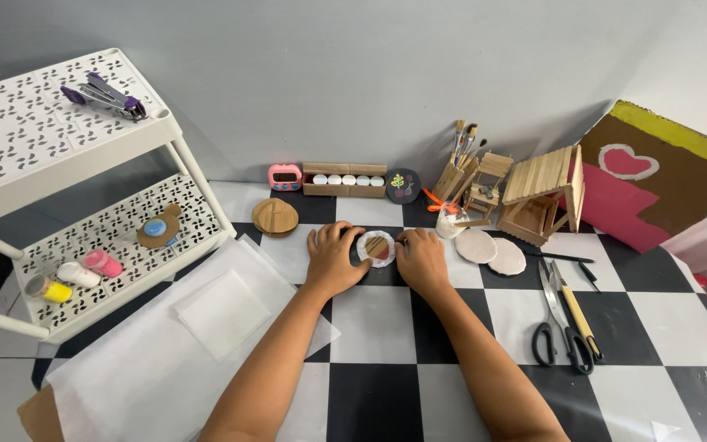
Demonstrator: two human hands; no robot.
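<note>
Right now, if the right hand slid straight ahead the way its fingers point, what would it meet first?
Probably the dark round painted plaque by the wall; the right hand points up-table past the small white disc. Depth is unclear.

Even, fairly bright diffuse light, no single source visible. Shadows soft: faint ones under the white shelf cart (67, 123) on the grey wall (353, 74), short ones beneath both forearms on the checkered worktop (386, 385). Mild sheen on the black squares, no hard glare. Wide-angle distortion: cart rails and worktop edge bow near the frame borders. Focus sharp at centre, slightly soft in the corners
</note>
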